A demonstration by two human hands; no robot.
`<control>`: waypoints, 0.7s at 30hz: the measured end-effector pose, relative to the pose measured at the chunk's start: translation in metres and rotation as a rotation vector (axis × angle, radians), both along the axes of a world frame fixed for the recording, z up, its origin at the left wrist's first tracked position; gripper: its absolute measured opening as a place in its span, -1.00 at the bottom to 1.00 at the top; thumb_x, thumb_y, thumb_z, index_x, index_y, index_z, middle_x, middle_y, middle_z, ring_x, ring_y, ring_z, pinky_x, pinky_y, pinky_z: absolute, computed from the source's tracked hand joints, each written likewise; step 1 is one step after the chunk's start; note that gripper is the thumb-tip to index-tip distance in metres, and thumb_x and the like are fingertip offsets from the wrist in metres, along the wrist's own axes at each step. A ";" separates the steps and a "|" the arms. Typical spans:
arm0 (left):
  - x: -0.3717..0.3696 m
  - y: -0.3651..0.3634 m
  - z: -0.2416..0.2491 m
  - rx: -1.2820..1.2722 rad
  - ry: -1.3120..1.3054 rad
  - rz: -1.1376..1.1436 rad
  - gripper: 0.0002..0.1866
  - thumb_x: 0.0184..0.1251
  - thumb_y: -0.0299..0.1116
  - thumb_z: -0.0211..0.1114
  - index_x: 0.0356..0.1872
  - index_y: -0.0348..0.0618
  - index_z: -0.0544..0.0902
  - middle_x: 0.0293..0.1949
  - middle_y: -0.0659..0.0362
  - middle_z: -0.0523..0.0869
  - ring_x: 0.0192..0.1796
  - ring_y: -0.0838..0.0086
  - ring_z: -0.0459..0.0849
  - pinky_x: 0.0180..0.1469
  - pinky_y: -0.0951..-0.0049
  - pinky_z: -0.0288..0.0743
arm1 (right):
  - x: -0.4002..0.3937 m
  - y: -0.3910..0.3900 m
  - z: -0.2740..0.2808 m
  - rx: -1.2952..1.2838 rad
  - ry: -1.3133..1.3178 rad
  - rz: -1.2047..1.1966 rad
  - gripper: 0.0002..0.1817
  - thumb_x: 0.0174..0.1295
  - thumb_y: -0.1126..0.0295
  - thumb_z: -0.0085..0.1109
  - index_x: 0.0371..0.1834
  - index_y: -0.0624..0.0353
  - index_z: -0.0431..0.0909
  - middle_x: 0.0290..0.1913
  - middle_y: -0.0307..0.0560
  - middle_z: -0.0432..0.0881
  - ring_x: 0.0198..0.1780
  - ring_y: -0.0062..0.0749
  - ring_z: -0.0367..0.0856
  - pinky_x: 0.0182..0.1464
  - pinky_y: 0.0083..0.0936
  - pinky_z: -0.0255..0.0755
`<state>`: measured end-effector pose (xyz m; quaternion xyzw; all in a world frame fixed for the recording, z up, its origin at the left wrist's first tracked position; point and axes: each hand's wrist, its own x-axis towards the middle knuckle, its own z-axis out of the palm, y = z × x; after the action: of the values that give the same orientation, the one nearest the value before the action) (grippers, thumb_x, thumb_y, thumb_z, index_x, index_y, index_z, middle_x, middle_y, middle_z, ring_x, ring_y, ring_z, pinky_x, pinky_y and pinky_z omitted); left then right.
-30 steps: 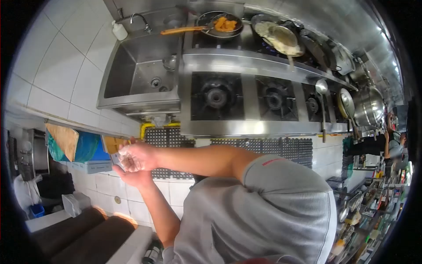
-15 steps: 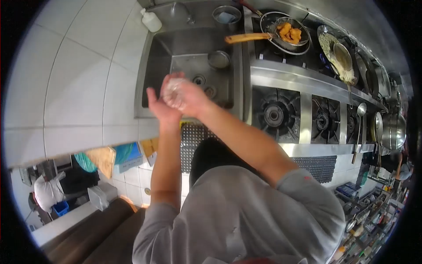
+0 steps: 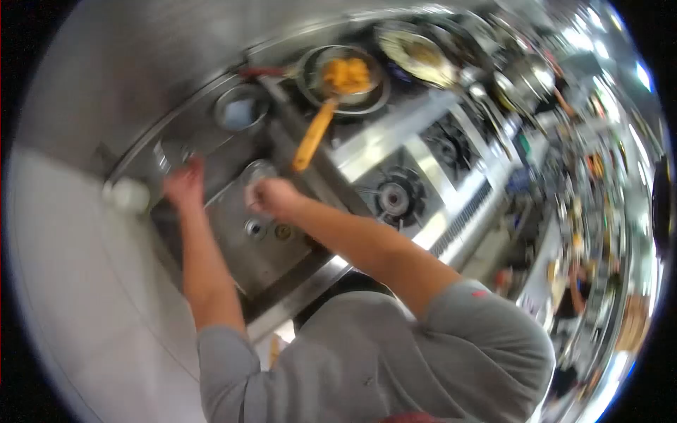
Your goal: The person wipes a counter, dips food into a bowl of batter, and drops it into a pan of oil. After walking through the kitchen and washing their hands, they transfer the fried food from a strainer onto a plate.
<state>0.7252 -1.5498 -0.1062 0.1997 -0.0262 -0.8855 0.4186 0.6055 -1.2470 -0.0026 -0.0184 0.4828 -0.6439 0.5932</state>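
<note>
My left hand (image 3: 185,186) reaches to the tap (image 3: 163,156) at the back of the steel sink (image 3: 243,264). Motion smears its fingers, so whether it touches the tap does not show. Over the basin, my right hand (image 3: 273,198) is closed, with its fingers curled at the near rim of a small round metal bowl (image 3: 260,170). What the fingers hold, if anything, is hidden. Two round drain fittings (image 3: 255,228) lie in the basin just below this hand.
A white bottle (image 3: 131,195) stands left of the sink, and a metal pot (image 3: 241,108) behind it. On the right, a wooden-handled strainer (image 3: 315,135) with orange fried food rests over a pan (image 3: 381,95). Gas burners (image 3: 395,199) line the stove. Co-workers stand far right.
My hands, cupped together before, are now apart: the left has gone to the tap, the right to the bowl in the sink. The head view has turned toward the right.
</note>
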 end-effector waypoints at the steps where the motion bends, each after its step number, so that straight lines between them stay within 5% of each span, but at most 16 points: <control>1: 0.005 0.023 0.066 0.143 -0.001 0.060 -0.43 0.55 -0.10 0.10 0.18 -0.57 0.43 0.04 -0.28 0.56 0.18 -0.16 0.55 0.34 -0.26 0.48 | -0.002 -0.011 0.008 -0.049 0.217 0.126 -0.76 0.45 0.42 -0.08 -0.29 0.19 0.61 -0.39 -0.02 0.66 -0.35 -0.28 0.66 -0.26 -0.34 0.56; 3: 0.028 -0.001 0.064 0.109 0.010 0.334 -0.34 0.57 -0.02 0.14 0.32 -0.51 0.34 0.20 -0.27 0.51 0.20 -0.15 0.56 0.37 -0.31 0.46 | 0.005 -0.055 -0.003 -0.046 -0.001 -0.005 -0.74 0.45 0.43 -0.04 -0.37 0.21 0.61 -0.45 -0.01 0.64 -0.38 -0.29 0.65 -0.27 -0.32 0.57; 5: 0.031 0.029 0.115 0.124 -0.095 0.423 -0.39 0.59 -0.03 0.12 0.33 -0.43 0.38 0.24 -0.24 0.55 0.25 -0.06 0.58 0.39 -0.24 0.47 | 0.012 -0.101 -0.034 -0.055 -0.054 -0.048 -0.77 0.43 0.43 0.03 -0.36 0.24 0.63 -0.42 0.02 0.67 -0.35 -0.26 0.68 -0.29 -0.28 0.57; 7: 0.076 -0.034 0.001 -0.030 0.237 -0.471 -0.47 0.63 -0.09 0.08 0.34 -0.35 0.41 0.23 -0.15 0.61 0.28 0.02 0.60 0.38 -0.12 0.50 | 0.021 -0.141 -0.050 -0.060 0.095 0.022 -0.85 0.36 0.43 0.12 -0.26 0.25 0.66 -0.35 -0.01 0.69 -0.27 -0.29 0.71 -0.25 -0.29 0.60; 8: 0.070 -0.035 -0.010 -0.025 0.234 -0.466 -0.47 0.63 -0.09 0.08 0.34 -0.35 0.41 0.23 -0.15 0.61 0.28 0.02 0.60 0.38 -0.12 0.50 | 0.025 -0.157 -0.058 -0.056 0.229 0.104 -0.83 0.29 0.42 0.20 -0.15 0.26 0.69 -0.27 -0.04 0.72 -0.20 -0.32 0.74 -0.21 -0.31 0.63; 10: 0.057 -0.005 -0.027 -0.456 -0.581 -0.407 -0.41 0.61 0.10 0.10 0.24 -0.28 0.58 0.13 -0.09 0.67 0.24 0.04 0.62 0.35 -0.06 0.49 | 0.044 -0.190 -0.062 -0.074 0.217 0.019 -0.81 0.27 0.41 0.25 -0.14 0.27 0.69 -0.26 0.00 0.72 -0.19 -0.25 0.75 -0.19 -0.26 0.63; 12: 0.044 0.020 0.001 -0.369 -0.607 -0.376 -0.45 0.60 0.07 0.10 0.21 -0.25 0.60 0.12 -0.05 0.68 0.23 0.06 0.62 0.33 -0.02 0.50 | 0.062 -0.216 -0.082 -0.082 0.204 -0.070 -0.79 0.26 0.39 0.29 -0.12 0.28 0.69 -0.25 0.04 0.73 -0.17 -0.17 0.75 -0.17 -0.20 0.63; 14: 0.046 0.019 -0.001 -0.289 -0.620 -0.334 -0.49 0.60 0.05 0.09 0.17 -0.23 0.62 0.11 0.00 0.69 0.23 0.09 0.63 0.32 0.03 0.50 | 0.067 -0.234 -0.113 0.017 1.197 0.425 -0.73 0.25 0.35 0.33 -0.07 0.27 0.69 -0.15 0.18 0.74 -0.11 0.00 0.74 -0.08 -0.13 0.62; 15: 0.051 0.014 -0.014 -0.258 -0.457 -0.352 -0.56 0.56 -0.05 0.12 0.13 -0.22 0.63 0.08 0.02 0.71 0.18 0.13 0.67 0.29 0.05 0.52 | 0.068 -0.229 -0.107 0.026 1.194 0.441 -0.73 0.25 0.35 0.33 -0.07 0.27 0.69 -0.15 0.18 0.74 -0.11 0.00 0.74 -0.08 -0.13 0.62; 17: 0.057 0.014 -0.028 -0.217 -0.293 -0.358 -0.63 0.52 -0.14 0.14 0.09 -0.22 0.63 0.05 0.05 0.73 0.13 0.18 0.72 0.27 0.07 0.54 | 0.070 -0.216 -0.077 -0.239 1.687 0.432 -0.69 0.39 0.26 0.03 -0.26 0.32 0.61 -0.29 0.29 0.69 -0.26 0.18 0.70 -0.17 0.05 0.59; 21: 0.055 0.042 -0.030 -0.159 -0.166 -0.268 -0.58 0.55 -0.08 0.06 0.04 -0.23 0.65 0.00 0.06 0.73 0.09 0.15 0.72 0.27 0.08 0.53 | 0.087 -0.205 -0.099 -0.288 1.580 0.120 -0.72 0.22 0.30 0.34 -0.11 0.27 0.70 -0.19 0.25 0.74 -0.13 0.07 0.74 -0.03 -0.12 0.62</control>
<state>0.7807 -1.5081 -0.1363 0.2331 -0.1570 -0.9091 0.3075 0.6928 -1.4520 -0.1014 -0.5707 0.6701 -0.4635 0.1017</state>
